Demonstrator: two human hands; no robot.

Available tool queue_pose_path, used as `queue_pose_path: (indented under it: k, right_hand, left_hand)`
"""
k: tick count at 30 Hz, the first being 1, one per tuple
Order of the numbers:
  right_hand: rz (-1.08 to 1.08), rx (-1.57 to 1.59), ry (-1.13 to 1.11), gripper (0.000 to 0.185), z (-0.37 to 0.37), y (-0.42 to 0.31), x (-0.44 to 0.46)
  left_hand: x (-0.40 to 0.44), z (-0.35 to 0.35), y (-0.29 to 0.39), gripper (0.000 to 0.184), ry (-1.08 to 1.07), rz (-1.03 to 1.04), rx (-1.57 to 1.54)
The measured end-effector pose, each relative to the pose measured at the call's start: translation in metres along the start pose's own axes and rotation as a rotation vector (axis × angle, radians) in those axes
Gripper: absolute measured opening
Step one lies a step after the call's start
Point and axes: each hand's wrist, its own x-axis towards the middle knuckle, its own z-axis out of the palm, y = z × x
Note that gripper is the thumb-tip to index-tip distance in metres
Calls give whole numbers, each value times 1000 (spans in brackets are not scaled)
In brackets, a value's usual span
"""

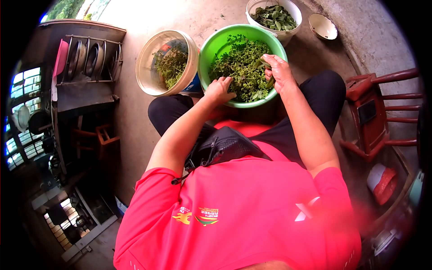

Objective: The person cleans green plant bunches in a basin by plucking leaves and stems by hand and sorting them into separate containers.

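Right now, your two bare hands are at the green basin (204,67) in the upper middle of the frame, just beyond your bent legs. The basin holds a loose heap of leafy green sprigs (240,72), piled thickest at its center and reaching up to the rim in places.

Your right hand (279,72) is closed on a small bunch of green leaves (270,83), over the right side of the basin; leaf tips show on either side of your curled fingers. Your left hand (219,90) is at the lower left of the basin, its fingers partly spread and reaching over the rim to the edge of the heap. You can't tell from this angle whether it grips any stems.

Just left of the basin, a pale bucket (142,67) leans with its mouth facing you and has more green clusters (171,69) inside. Behind the basin, toward the top of the frame, a white bucket (293,13) holds broad, dark green leaves (275,19). To the right of that, a shallow bowl (322,26) rests on the floor.

At the right side of the frame you have a reddish-brown wooden chair (378,130), with a flat black item (366,112) on its seat.
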Motion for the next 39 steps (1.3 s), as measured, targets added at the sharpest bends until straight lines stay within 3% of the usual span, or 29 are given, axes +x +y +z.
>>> queue_pose_path:
  k: [18, 29, 33, 36, 39]
  right_hand:
    - [0, -14, -3, 15, 0, 2, 2]
    - [-12, 4, 2, 15, 2, 5, 0]
    - [34, 99, 29, 14, 2, -2, 2]
    - [183, 377, 142, 10, -2, -16, 19]
    - [33, 465, 221, 16, -8, -43, 65]
  left_hand:
    - [-1, 1, 1, 57, -10, 1, 30]
    - [-2, -6, 13, 62, -39, -95, 29]
    - [-1, -4, 11, 59, -43, -82, 39]
    - [0, 3, 5, 52, -18, -66, 21]
    - [0, 5, 1, 48, 11, -26, 17]
